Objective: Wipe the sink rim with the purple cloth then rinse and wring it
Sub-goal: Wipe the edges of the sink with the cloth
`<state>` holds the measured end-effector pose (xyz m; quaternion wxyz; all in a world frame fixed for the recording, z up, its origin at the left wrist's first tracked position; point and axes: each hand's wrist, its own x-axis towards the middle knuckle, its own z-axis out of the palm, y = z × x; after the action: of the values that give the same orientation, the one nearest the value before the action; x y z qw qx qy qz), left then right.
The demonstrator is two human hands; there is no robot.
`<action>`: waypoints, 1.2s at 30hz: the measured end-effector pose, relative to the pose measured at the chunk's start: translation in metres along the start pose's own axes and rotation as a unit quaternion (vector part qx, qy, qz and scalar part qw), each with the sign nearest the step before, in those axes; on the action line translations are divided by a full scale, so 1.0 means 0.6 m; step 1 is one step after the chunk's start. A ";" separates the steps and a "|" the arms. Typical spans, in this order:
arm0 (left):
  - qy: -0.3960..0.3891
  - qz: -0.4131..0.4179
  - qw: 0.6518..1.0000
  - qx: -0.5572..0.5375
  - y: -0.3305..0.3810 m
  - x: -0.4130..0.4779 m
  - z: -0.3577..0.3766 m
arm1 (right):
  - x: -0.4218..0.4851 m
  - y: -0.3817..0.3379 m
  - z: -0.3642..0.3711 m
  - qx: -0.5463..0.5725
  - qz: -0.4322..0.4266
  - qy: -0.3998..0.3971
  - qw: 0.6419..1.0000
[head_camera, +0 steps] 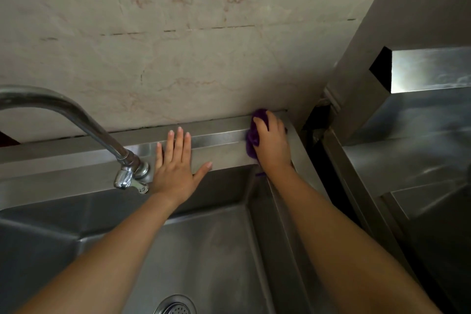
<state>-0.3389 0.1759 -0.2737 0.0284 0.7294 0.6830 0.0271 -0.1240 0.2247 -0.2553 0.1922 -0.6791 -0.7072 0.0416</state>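
Our right hand [271, 144] curled over bunched purple cloth [252, 139], pressing it on sink rim [216, 139] at far right corner against wall [204, 46]. Our left hand [175, 163] flat, fingers spread, holding nothing, on rim beside faucet [128, 160]. Drain strainer [175, 307] in basin. We read no brand, label or writing.

Head view, steeply down over sink [219, 135]

Steel sink rim [219, 139] runs along the wall [178, 46]. On it: tap [127, 173] at left; left hand [175, 168] flat, fingers spread, just right of the tap; purple cloth [253, 135] bunched at the back right corner, pressed under the right hand [271, 143].
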 end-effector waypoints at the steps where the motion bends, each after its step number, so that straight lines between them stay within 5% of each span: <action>1: -0.001 0.000 1.000 0.003 0.000 -0.001 0.000 | -0.002 0.005 -0.003 -0.021 0.010 -0.005 1.000; 10: 0.003 -0.003 1.000 0.002 0.000 0.000 0.002 | -0.108 0.006 -0.018 -0.058 0.090 0.051 0.993; 21: 0.001 -0.014 0.999 -0.047 0.010 -0.034 0.002 | -0.195 0.001 -0.029 -0.042 0.108 0.032 0.993; 28: 0.005 0.152 0.988 -0.010 -0.091 -0.196 0.017 | -0.094 -0.059 -0.008 0.089 0.058 -0.006 0.994; 36: 0.020 -0.018 0.999 -0.023 -0.252 -0.199 -0.014 | -0.109 -0.206 0.049 0.175 -0.041 -0.058 0.982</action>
<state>-0.4981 0.0670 -0.2771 0.0322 0.7153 0.6957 0.0570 -0.2499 0.1574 -0.2569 0.2686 -0.6017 -0.7262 0.1959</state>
